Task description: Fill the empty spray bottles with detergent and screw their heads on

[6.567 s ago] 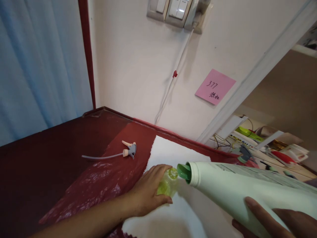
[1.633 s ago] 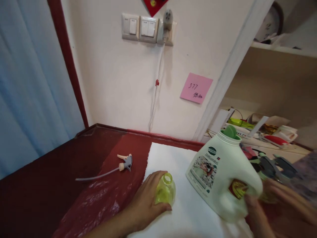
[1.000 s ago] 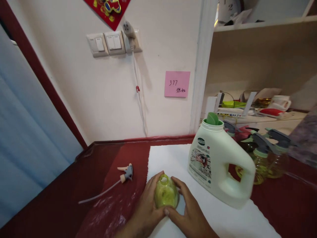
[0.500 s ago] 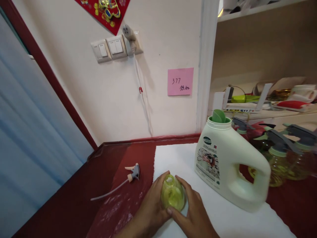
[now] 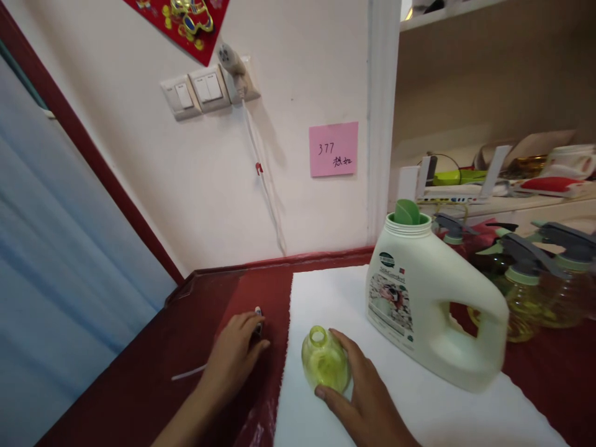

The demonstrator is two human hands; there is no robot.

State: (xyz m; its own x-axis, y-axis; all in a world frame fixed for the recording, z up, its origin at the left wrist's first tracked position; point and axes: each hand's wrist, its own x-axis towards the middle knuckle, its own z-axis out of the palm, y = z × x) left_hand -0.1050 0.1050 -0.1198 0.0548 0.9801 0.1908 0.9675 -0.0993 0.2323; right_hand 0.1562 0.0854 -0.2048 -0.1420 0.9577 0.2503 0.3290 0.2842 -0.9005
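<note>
A small yellow-green bottle point(image 5: 323, 364) with an open neck stands on a white sheet point(image 5: 419, 403). My right hand point(image 5: 362, 403) is wrapped round its right side and holds it. My left hand point(image 5: 234, 354) lies to the left on the dark red table point(image 5: 139, 385), fingers curled over a grey spray trigger head point(image 5: 257, 312). The trigger's clear tube point(image 5: 186, 374) sticks out from under my wrist. A big white detergent jug point(image 5: 431, 304) with a green spout stands upright to the right of the small bottle.
Several amber spray bottles point(image 5: 531, 285) stand behind the jug at the right. Wall switches point(image 5: 198, 93), a plugged-in cable point(image 5: 263, 180) and a pink note point(image 5: 333, 149) are on the wall. A blue curtain point(image 5: 56, 248) hangs at the left. A cluttered shelf point(image 5: 503, 192) sits at the back right.
My left hand has let go of the small bottle and moved left onto the spray trigger head. My right hand stays on the bottle. The jug stands where it was set down.
</note>
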